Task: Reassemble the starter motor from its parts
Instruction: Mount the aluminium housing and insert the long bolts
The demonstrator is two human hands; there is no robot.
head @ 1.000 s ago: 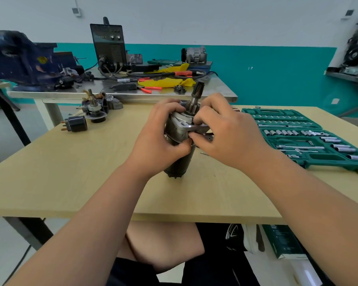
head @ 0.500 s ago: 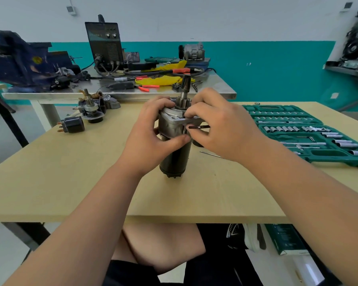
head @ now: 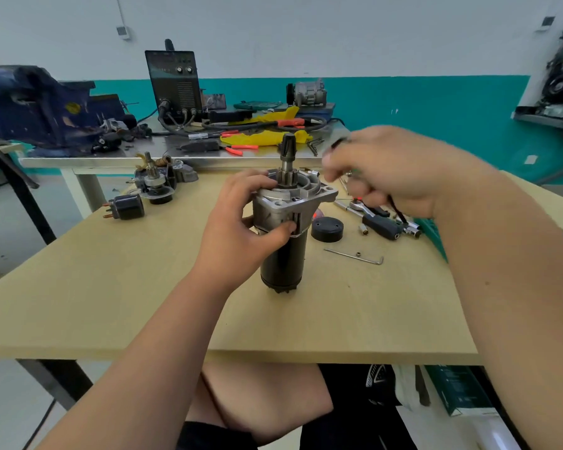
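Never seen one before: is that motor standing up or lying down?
Upright: the starter motor stands on its black end on the table, geared shaft pointing up, left hand gripping its housing.

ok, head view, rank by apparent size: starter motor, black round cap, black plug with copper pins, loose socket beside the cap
1. starter motor
2. black round cap and black plug: these look alike, so I'm not ranking them
3. loose socket, the smallest

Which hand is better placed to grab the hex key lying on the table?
The right hand: the hex key lies on its side, while the left hand grips the upright starter motor.
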